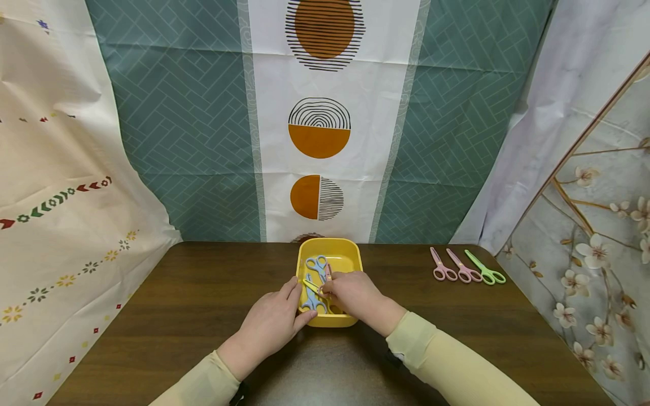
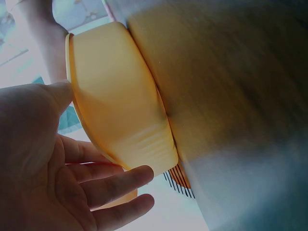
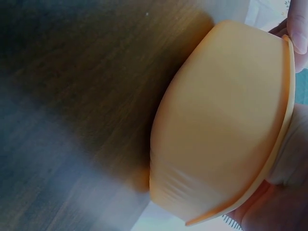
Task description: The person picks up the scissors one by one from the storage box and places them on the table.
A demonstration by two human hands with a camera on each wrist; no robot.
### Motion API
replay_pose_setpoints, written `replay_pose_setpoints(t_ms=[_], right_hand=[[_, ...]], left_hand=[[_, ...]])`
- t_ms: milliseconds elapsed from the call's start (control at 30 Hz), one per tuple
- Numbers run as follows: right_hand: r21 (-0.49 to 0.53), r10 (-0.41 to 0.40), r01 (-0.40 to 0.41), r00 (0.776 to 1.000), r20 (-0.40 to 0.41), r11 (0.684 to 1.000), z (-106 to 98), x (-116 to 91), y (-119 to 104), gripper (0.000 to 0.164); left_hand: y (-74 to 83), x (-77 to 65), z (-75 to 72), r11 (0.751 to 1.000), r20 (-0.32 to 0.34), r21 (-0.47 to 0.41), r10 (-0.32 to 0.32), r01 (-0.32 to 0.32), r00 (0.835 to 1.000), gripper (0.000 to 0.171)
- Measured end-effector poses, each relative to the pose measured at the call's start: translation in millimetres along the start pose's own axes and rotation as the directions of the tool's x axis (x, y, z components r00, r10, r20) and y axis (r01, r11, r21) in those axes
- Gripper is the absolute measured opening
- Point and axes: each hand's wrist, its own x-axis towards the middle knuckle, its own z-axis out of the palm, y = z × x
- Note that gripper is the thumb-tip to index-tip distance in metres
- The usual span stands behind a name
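Note:
A yellow tray [image 1: 331, 321] stands at the middle of the table, with several small scissors inside. Blue scissors [image 1: 316, 264] lie toward its back, and another blue pair [image 1: 313, 303] lies near its front left. Yellow scissors [image 1: 311, 285] cross over them, and pink scissors [image 1: 328, 268] show partly beside my right hand [image 1: 355, 296]. That hand reaches in over the right side, its fingertips down among the scissors; whether they pinch a pair is hidden. My left hand [image 1: 271, 321] rests against the tray's front left corner, thumb at the rim and fingers fairly straight along the side.
At the table's right back lie two pink scissors [image 1: 464, 273] and one green pair [image 1: 488, 272] in a row. Patterned cloth [image 1: 203, 141] hangs behind the table [image 1: 228, 270], and more cloth hangs at both sides.

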Motion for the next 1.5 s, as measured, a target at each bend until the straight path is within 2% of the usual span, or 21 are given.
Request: replay_pose_setpoints(t_ms=[300, 733, 1200, 1500], right_hand=[[-0.01, 0.009, -0.009, 1.0, -0.003, 1.0, 2.3, -0.2, 0.4, 0.016], [-0.021, -0.002, 0.001, 0.999, -0.051, 1.0, 2.7, -2.7, 1.4, 0.016], [-0.073, -0.013, 0.005, 0.995, -0.099, 0.997, 2.6, -3.8, -0.9, 0.015], [-0.125, -0.022, 0.004, 0.99, -0.143, 0.992, 1.2, -4.0, -1.9, 0.023]], left_hand=[[-0.4, 0.3, -0.3, 1.0, 0.0, 0.0, 0.003, -0.003, 1.0, 0.076], [-0.1, 0.3, -0.6, 1.0, 0.002, 0.003, 0.003, -0.003, 1.0, 0.076], [-0.3, 0.4, -0.4, 1.0, 0.003, 0.006, 0.007, -0.007, 1.0, 0.077], [0.2, 0.3, -1.5, 1.0, 0.012, -0.002, 0.0, 0.0, 1.0, 0.077]])
